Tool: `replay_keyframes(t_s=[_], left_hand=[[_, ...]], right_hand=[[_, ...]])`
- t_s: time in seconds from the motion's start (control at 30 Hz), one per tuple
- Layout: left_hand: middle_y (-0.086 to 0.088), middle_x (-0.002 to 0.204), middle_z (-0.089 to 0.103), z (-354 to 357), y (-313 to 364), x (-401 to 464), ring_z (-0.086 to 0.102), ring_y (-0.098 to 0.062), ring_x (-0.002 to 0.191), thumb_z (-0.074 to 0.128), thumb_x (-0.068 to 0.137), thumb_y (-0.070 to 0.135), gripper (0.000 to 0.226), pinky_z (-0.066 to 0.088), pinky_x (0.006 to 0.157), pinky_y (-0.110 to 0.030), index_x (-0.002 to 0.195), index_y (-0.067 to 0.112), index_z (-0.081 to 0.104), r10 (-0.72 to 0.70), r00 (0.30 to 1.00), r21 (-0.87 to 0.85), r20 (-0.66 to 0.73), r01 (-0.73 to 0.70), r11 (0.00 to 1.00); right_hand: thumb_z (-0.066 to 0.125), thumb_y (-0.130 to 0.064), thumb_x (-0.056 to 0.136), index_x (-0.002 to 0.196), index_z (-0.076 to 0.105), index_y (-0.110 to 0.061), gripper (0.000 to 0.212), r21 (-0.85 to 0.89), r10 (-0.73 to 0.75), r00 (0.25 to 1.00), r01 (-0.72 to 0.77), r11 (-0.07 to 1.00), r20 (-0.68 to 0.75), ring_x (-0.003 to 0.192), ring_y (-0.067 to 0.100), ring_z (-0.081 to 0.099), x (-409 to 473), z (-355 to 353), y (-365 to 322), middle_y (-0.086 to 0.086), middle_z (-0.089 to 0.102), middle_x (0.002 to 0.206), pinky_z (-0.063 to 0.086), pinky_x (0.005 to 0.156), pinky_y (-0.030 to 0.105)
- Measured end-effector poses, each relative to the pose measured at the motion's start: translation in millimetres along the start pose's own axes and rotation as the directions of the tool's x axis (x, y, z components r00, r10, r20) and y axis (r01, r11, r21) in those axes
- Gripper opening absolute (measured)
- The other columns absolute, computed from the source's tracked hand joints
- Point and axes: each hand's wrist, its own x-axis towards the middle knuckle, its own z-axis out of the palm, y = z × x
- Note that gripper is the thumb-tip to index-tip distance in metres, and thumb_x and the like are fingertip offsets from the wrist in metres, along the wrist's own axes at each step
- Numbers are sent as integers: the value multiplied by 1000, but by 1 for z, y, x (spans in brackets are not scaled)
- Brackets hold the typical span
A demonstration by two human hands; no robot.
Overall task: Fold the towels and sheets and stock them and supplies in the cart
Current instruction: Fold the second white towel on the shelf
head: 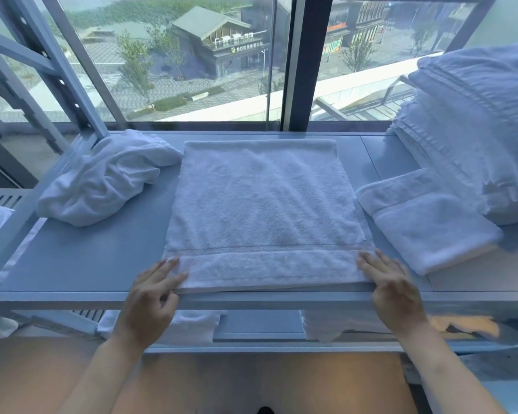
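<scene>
Both hands sit at the near edge of the worktop (81, 264), as I see it from the head view. Left hand (150, 297): fingers fairly straight and laid on the near left corner of the flat towel (263, 210), thumb tucked at the towel's edge; whether it pinches the cloth I cannot tell. Right hand (395, 291): fingers extended and spread, resting on the near right corner of the same towel, gripping nothing I can see.

Flat towel: white, spread between the two hands and reaching away from them toward the window (192, 61), woven band running just beyond the fingertips.

Crumpled cloth (102, 183): white, heaped beyond and to the outside of the left hand, apart from the flat towel's near edge.

Folded towel (428, 222): white, just outside the right hand, beside the flat towel.

Stacked linen (473, 130): tall white pile, farther beyond the right hand, behind the folded towel.

Lower shelf (251, 324): beneath the hands, white folded items showing.
</scene>
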Motion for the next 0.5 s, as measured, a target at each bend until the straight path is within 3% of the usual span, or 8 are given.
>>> replay_keyframes(t_s=[0.07,0.13,0.23,0.33,0.4,0.5], left_hand=[[0,142,63,-4,10,5,52,-24,138,43,87,30,40,44,112,-49,92,21,82,8,999,-44,-54,-10,999],[-2,138,66,-2,27,19,55,-25,134,49,89,32,33,46,108,-49,88,21,80,76,994,-29,-74,-79,996],[-6,148,57,15,59,56,49,-28,139,48,95,38,43,38,114,-49,123,18,74,99,995,35,24,-100,994],[-1,167,30,41,76,92,25,-26,154,44,105,42,53,23,121,-56,155,27,43,5,979,190,205,-45,981],[4,172,15,52,69,102,10,-23,158,38,107,48,58,13,124,-57,162,33,25,-65,959,292,277,-20,956],[7,173,5,48,45,94,0,-20,160,22,104,59,64,2,127,-53,164,36,15,-111,950,332,293,8,943]], right_hand=[[45,18,68,121,73,-6,64,-30,-15,1000,15,999,-25,134,37,56,-1,-2,-15,12,66,138,44,104,58],[46,4,77,123,72,-8,54,50,-33,999,33,998,-12,135,34,55,8,0,-44,11,63,141,43,105,55],[46,-18,96,146,54,-14,51,188,-135,977,103,977,163,151,26,34,42,17,-99,4,44,160,30,119,54],[45,-34,103,160,31,-23,60,222,-194,925,124,967,326,159,20,10,86,41,-135,-5,18,171,11,124,52],[43,-40,105,162,25,-26,62,189,-182,905,116,975,386,159,20,6,110,53,-134,-6,10,172,9,126,52],[35,-49,107,164,20,-30,62,105,-55,917,15,994,394,159,18,6,129,56,-92,-5,8,173,7,127,46]])
